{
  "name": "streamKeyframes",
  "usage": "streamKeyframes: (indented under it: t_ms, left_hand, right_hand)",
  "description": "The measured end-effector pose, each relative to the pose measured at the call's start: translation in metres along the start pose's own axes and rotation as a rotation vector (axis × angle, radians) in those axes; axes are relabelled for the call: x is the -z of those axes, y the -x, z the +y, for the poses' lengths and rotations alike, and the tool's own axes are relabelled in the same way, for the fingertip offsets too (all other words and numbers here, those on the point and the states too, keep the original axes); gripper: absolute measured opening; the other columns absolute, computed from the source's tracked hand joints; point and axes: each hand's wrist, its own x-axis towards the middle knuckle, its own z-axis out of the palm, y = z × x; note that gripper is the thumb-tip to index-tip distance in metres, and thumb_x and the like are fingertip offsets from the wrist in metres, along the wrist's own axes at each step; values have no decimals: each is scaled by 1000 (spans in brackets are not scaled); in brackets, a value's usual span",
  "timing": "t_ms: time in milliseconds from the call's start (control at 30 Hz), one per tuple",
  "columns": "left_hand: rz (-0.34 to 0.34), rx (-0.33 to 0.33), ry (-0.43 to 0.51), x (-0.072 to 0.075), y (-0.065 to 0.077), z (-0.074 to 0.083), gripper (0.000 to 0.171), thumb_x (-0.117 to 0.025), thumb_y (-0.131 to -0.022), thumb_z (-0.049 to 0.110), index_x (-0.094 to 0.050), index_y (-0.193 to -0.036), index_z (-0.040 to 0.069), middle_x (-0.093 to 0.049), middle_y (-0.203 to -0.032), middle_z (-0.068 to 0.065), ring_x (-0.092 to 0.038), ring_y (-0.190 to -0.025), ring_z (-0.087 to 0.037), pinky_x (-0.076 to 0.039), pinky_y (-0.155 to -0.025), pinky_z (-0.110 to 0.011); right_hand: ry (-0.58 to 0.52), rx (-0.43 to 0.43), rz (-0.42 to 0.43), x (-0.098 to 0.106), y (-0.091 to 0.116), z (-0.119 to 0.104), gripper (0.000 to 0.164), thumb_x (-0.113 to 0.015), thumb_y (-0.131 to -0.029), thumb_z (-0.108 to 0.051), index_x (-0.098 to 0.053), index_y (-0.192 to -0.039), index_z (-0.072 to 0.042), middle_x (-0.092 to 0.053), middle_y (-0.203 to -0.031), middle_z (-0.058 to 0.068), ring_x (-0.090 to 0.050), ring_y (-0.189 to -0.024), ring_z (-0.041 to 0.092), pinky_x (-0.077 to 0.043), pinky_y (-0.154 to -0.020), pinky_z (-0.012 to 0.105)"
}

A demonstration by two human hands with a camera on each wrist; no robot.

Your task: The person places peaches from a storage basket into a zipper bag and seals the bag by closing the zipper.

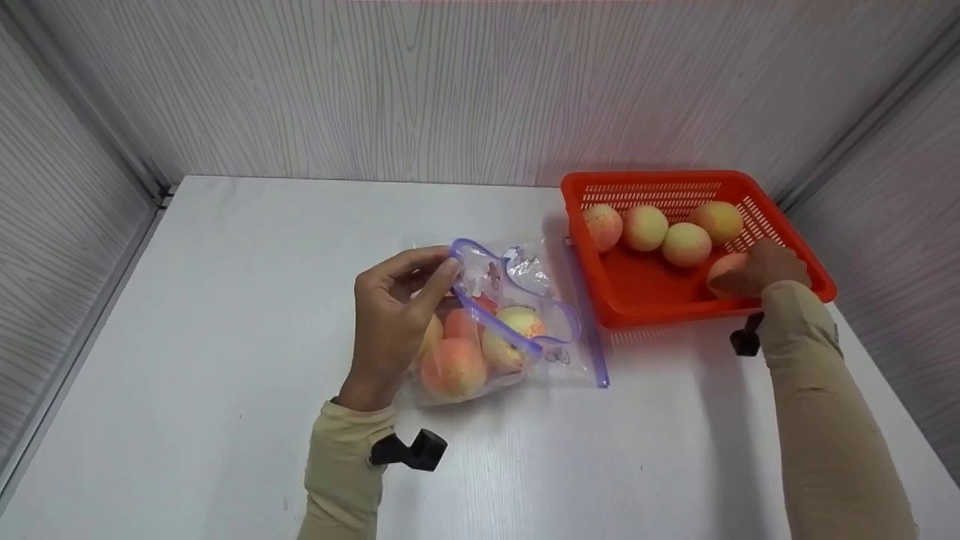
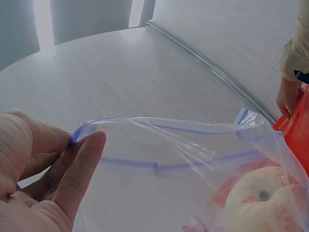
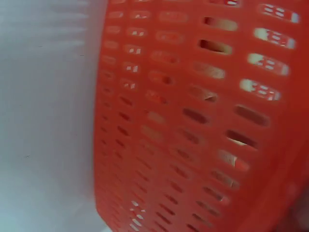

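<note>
My left hand [image 1: 394, 315] pinches the purple-edged rim of a clear zip bag [image 1: 480, 307] between thumb and fingers. The bag's mouth gapes toward the right. Several peaches [image 1: 454, 367] lie inside it, and one peach [image 2: 263, 198] shows through the plastic in the left wrist view. My right hand [image 1: 772, 266] reaches into the red basket [image 1: 622, 311] at its front right corner. Its fingers curl over a peach [image 1: 724, 271], partly covering it. The right wrist view has only the basket's slotted wall [image 3: 178, 121]; the hand's grip is hidden there.
Several other peaches [image 1: 686, 244] lie in the basket toward its back and left. A purple zip strip [image 1: 589, 315], apparently of another flat clear bag, lies on the white table [image 1: 225, 300] beside the basket. Panelled walls [image 1: 375, 90] enclose the back and sides.
</note>
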Motion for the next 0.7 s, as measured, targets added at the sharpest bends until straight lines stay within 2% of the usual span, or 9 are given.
streamKeyframes:
  t_ms: [100, 200, 267, 367, 467, 600, 700]
  left_hand:
    - [-2, -7, 4, -1, -1, 0, 17, -70, -94, 0, -72, -108, -9, -69, -98, -19, -68, -82, -28, -63, -69, -39]
    - [-7, -9, 7, -2, -1, 0, 17, -70, -94, 0, -72, -108, -10, -69, -99, -20, -68, -82, -27, -63, -69, -39]
    - [-10, -7, 9, -1, -1, 0, 18, -69, -94, 0, -71, -108, -10, -68, -99, -20, -68, -82, -27, -63, -69, -39]
    - [-10, -4, 5, -1, -1, -1, 19, -69, -94, 1, -71, -109, -11, -68, -100, -19, -68, -83, -27, -63, -70, -38]
    - [-7, -4, 3, -1, 0, -1, 19, -69, -94, 1, -71, -109, -11, -69, -100, -18, -67, -84, -27, -63, -70, -38]
    - [-10, -1, 7, -1, 0, 0, 20, -69, -94, 1, -70, -110, -12, -69, -101, -18, -68, -85, -28, -63, -70, -39]
    - [-11, 3, 19, -2, 0, 0, 20, -69, -95, 1, -70, -110, -11, -69, -101, -18, -68, -85, -29, -63, -71, -40]
  right_hand:
    - [-104, 12, 77, 10, 9, -2, 63, -75, -83, -36, -49, -117, 11, -55, -103, 26, -51, -91, 43, -50, -71, 49]
    - [-223, 30, 138, 20, 20, -7, 77, -78, -86, -35, -42, -132, 16, -52, -121, 33, -50, -102, 47, -49, -86, 57]
    - [-278, 27, 164, 25, 27, -13, 87, -78, -87, -38, -36, -140, 16, -48, -131, 35, -48, -110, 49, -47, -95, 60]
    - [-333, 25, 218, 28, 39, -22, 93, -78, -87, -43, -33, -146, 13, -46, -137, 35, -47, -115, 48, -45, -100, 60]
    - [-371, 46, 299, 29, 52, -33, 92, -77, -86, -47, -36, -147, 9, -48, -139, 30, -47, -118, 44, -45, -100, 55]
    - [-440, 90, 420, 28, 70, -51, 83, -78, -85, -48, -45, -143, 1, -53, -138, 19, -49, -121, 34, -47, -95, 41]
    - [-557, 130, 480, 26, 82, -66, 76, -81, -83, -43, -49, -139, -4, -54, -134, 10, -50, -121, 25, -49, -88, 30]
